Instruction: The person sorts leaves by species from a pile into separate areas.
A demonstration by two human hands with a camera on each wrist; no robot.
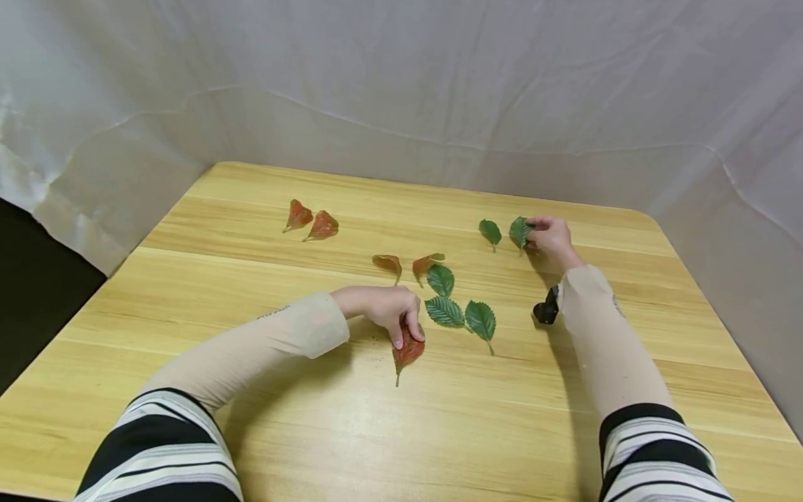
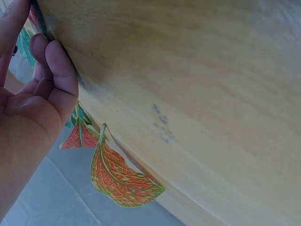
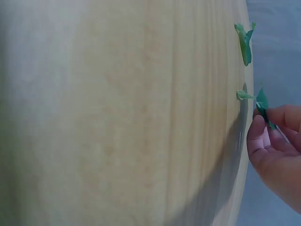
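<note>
At the far left of the wooden table (image 1: pixel 188 293) lie two red leaves (image 1: pixel 311 220) side by side, none in any container. My left hand (image 1: pixel 384 308) rests near the middle, fingertips curled down and pressing the top of a red leaf (image 1: pixel 406 353). Just right of it lie three green leaves (image 1: pixel 458 307), with two more reddish leaves (image 1: pixel 408 264) behind. Farther right, my right hand (image 1: pixel 552 239) pinches a green leaf (image 1: pixel 519 231) beside another green one (image 1: pixel 490 231).
</note>
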